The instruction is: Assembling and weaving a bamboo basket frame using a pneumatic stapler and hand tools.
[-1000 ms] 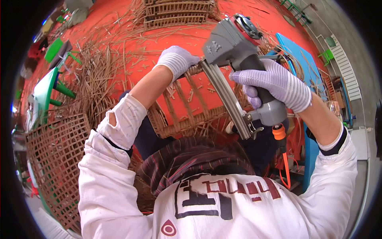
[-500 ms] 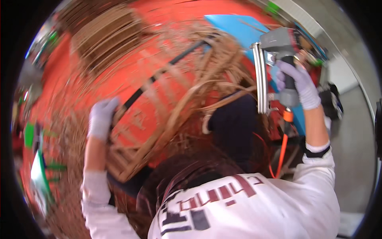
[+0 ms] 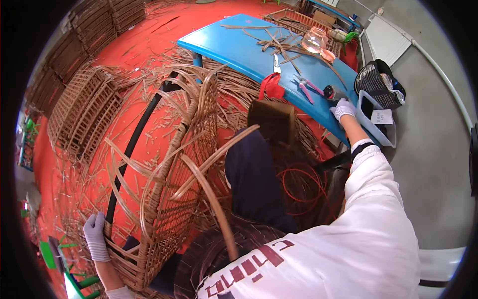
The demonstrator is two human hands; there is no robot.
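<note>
A half-woven wicker basket point(image 3: 164, 199) stands tilted before me on the left, loose cane strips curving out of it. Along its far left side runs a black-wrapped bar point(image 3: 130, 152). My left hand point(image 3: 95, 234), in a striped pale glove, is closed round the basket's edge by the bar's lower end. Out to the right, my gloved right hand point(image 3: 343, 108) rests at the edge of the blue table point(image 3: 234, 37), fingers closed on a dark tool point(image 3: 331, 92) with a reddish part. Its kind is mostly hidden. Pink-handled pliers point(image 3: 306, 89) lie beside it.
A clear bin point(image 3: 373, 119) and a black striped bag point(image 3: 381, 82) flank the table's right end. Cane strips point(image 3: 281, 45) and a glass jar point(image 3: 314, 40) lie on top. Stacked wicker baskets point(image 3: 84, 112) stand left. A red hose point(image 3: 301, 182) coils below.
The grey nail gun that my right hand held up is no longer plainly seen; that hand has moved to the table edge. The basket now stands more upright, with my left hand lower.
</note>
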